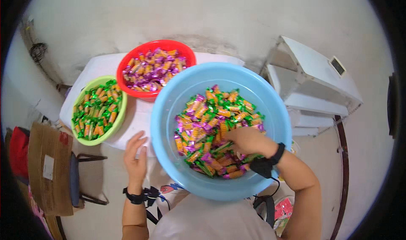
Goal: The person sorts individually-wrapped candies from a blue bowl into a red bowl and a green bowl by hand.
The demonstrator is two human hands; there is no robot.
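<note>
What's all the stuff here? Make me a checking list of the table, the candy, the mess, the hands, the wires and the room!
Surface: white table, mostly covered by bowls.
Job's things: blue basin with mixed green and purple candies; green bowl of green candies; red bowl of purple candies.
Clutter: cardboard box on a chair, lower left.
Grippers: right hand reaching into the mixed candies; left hand open, beside the basin's outer wall.
Cables: black wires hanging from the wrist straps.
Surroundings: white machine to the right; pale wall behind.
</note>
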